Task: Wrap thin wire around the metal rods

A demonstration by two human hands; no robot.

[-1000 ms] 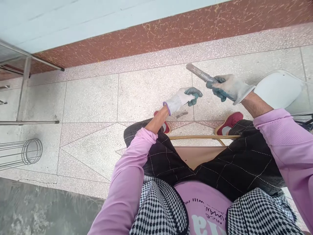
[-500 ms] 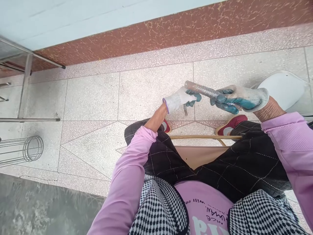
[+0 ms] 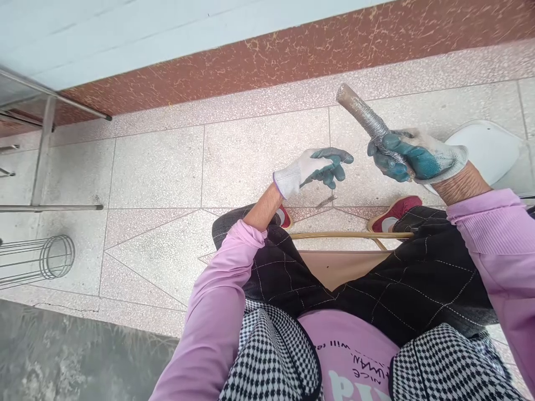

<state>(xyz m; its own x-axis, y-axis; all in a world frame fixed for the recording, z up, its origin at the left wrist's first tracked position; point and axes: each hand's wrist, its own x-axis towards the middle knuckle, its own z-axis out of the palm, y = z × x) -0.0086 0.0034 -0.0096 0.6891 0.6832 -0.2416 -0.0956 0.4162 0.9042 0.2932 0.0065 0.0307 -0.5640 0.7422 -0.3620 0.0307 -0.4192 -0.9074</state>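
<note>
Both hands wear white knit gloves with teal coated palms and fingers. My right hand [image 3: 418,156] is closed around a brown stick [image 3: 348,96] wound with shiny silver thread or fine wire [image 3: 371,121]. The bare end of the stick points up and to the left. To its left, and apart from it, my left hand [image 3: 321,168] has curled fingers with the index finger more extended. A very thin line shows faintly at its fingers. Just below hangs a small brownish piece [image 3: 326,201], its kind unclear.
A white rounded object [image 3: 487,147], perhaps a stool seat, is behind my right wrist. A tan seat with a gold metal bar [image 3: 351,235] shows between my legs. At left are a metal-legged frame [image 3: 44,150] and a wire cylinder [image 3: 57,257]. A red-brown skirting [image 3: 251,61] runs along the wall.
My right hand has turned the stick to a steeper tilt, its bare end rising away from my left hand. The left index finger has stretched out, and the small brownish piece hangs slightly lower and farther right.
</note>
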